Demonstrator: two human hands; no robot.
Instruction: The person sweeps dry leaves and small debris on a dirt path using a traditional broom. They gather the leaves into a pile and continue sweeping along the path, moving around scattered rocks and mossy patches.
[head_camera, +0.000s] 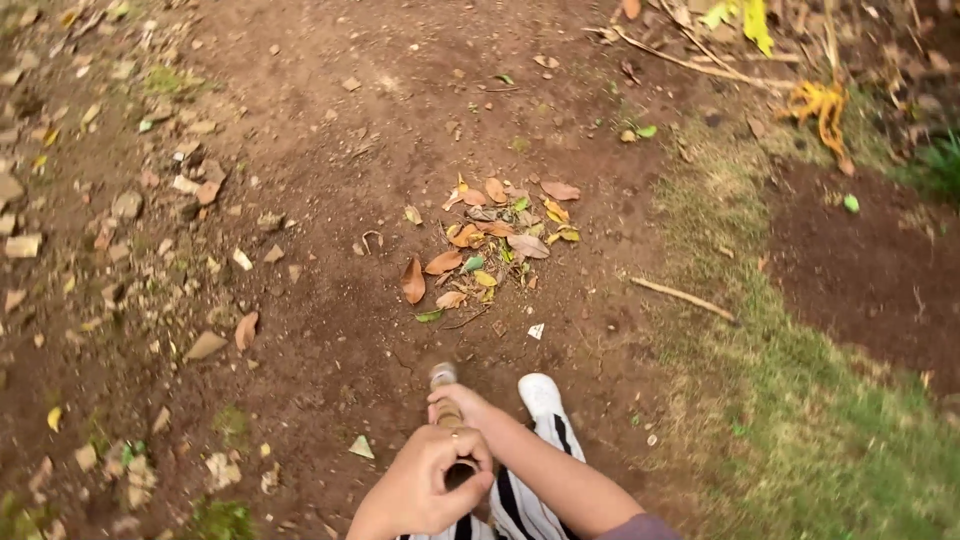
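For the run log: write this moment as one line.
left hand: grips stick | right hand: grips stick higher | leaf pile: ahead on dirt | shoe: beside stick

outdoor yard or garden path, bare brown dirt ground (330, 150) strewn with small stones, little heap of dry fallen leaves (490, 245) in the middle, patchy grass strip (800, 400) on the right, loose sticks (685, 296) lying around, dark dug-up soil (870, 270) beyond the grass

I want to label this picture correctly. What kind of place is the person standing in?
Most likely an outdoor yard or garden path. The ground is bare brown dirt with a small pile of dry leaves, and a strip of grass runs along one side. Both hands, left hand and right hand, grip a wooden handle.
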